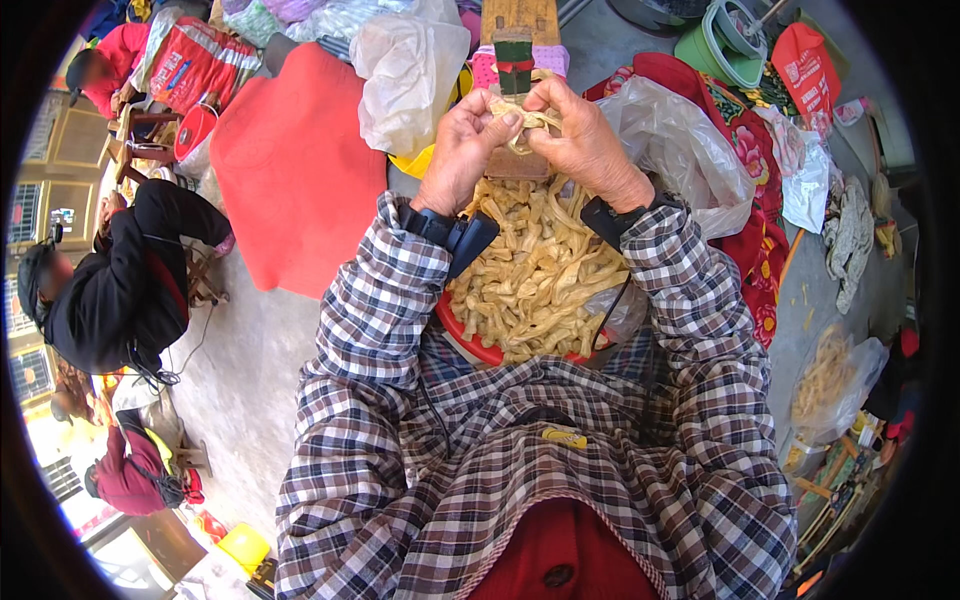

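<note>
My left hand [462, 145] and my right hand [585, 140] are close together, at the top middle. Between their fingertips they pinch a soft, wrinkled tan strip [535, 118], which looks twisted or knotted. Just beyond stands a dark green upright post [513, 62] with a red band, on a wooden board [520, 18] over a pink pad [483, 68]. Below my hands, a red basin [462, 336] near my lap is heaped with similar knotted tan strips [535, 260]. Dark bands with boxy devices circle both my wrists.
A red cloth-covered shape [295, 165] and a white plastic bag [408, 80] stand to the left. On the right lie a clear plastic bag [680, 150], a floral red cloth [765, 270] and a bag of tan strips [830, 385]. Several people sit at far left, one in black [120, 290].
</note>
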Demonstrator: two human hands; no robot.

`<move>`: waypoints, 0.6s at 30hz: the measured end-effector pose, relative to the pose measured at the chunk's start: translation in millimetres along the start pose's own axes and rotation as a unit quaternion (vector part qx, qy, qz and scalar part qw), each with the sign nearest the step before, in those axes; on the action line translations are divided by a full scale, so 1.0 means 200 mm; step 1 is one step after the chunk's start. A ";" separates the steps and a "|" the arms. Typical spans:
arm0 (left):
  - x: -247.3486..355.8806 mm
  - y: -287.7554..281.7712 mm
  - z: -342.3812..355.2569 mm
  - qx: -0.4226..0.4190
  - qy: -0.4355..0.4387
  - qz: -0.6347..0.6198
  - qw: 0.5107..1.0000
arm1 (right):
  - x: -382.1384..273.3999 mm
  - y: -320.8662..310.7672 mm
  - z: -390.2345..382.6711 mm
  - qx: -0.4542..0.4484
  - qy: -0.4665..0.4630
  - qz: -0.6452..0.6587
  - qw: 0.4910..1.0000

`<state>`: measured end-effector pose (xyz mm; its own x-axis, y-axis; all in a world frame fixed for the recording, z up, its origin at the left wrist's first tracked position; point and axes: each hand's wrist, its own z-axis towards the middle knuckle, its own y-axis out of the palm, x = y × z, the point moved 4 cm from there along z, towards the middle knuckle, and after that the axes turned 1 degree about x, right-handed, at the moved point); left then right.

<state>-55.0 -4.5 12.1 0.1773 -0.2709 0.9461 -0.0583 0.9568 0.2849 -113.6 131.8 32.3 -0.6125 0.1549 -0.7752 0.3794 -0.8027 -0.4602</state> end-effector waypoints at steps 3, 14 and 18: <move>-0.02 -0.03 0.01 0.010 -0.086 -0.057 0.995 | -0.06 0.00 0.00 0.033 -0.116 -0.024 0.992; -0.02 -0.04 0.00 0.001 -0.111 -0.052 0.993 | -0.05 0.01 -0.04 0.008 -0.115 -0.125 0.985; 0.02 -0.05 0.00 -0.040 -0.059 0.084 0.994 | 0.04 0.03 -0.02 -0.084 0.092 0.148 0.981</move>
<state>-53.9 -14.4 13.3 0.0556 -0.1118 0.9922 0.0006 0.9937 0.1119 -113.1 131.6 21.4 -0.3283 0.0436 -0.9436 0.6399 -0.7246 -0.2561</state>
